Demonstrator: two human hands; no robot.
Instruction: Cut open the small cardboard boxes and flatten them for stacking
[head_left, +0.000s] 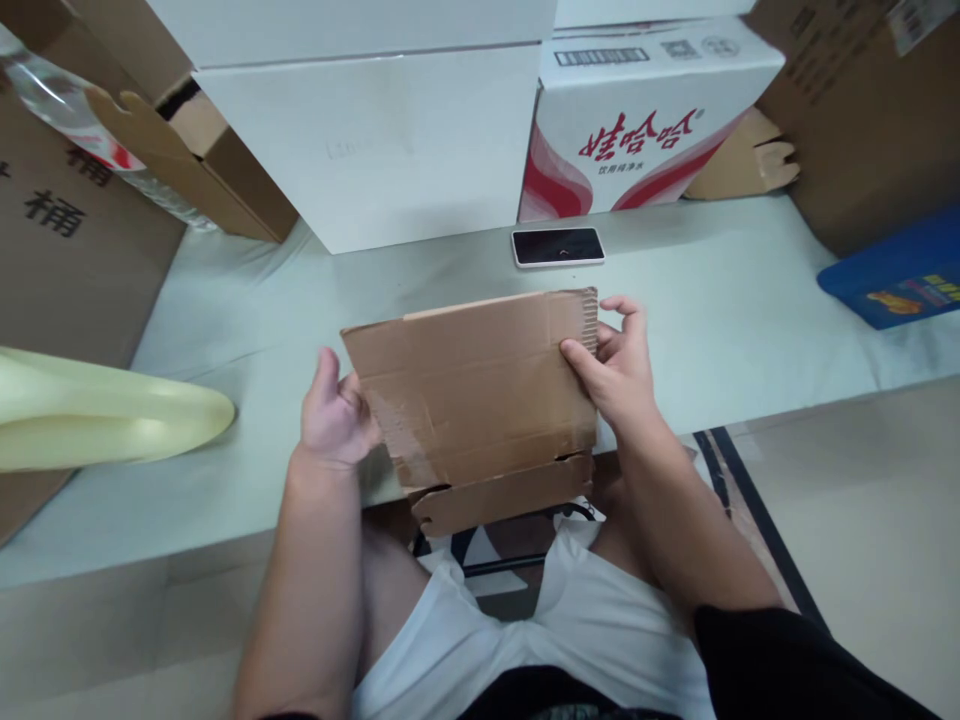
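A flattened brown cardboard box (pixel 480 390) is held over the front edge of the table, with a folded flap (pixel 510 492) along its lower side. My right hand (pixel 619 365) grips its right edge, thumb on the front face and fingers behind. At the left edge is my left hand (pixel 337 415), open, its thumb raised away from the cardboard. The fingertips of that hand are partly hidden behind the box, so whether they touch it I cannot tell. Beyond the cardboard lies a phone (pixel 559 247), screen up.
White cartons (pixel 375 150) stand along the back, one with red lettering (pixel 637 140). To the left are a plastic bottle (pixel 82 115), a brown carton (pixel 45 260) and a pale yellow object (pixel 112 410). A blue box (pixel 900 270) sits at right on the cloth-covered table (pixel 712 330).
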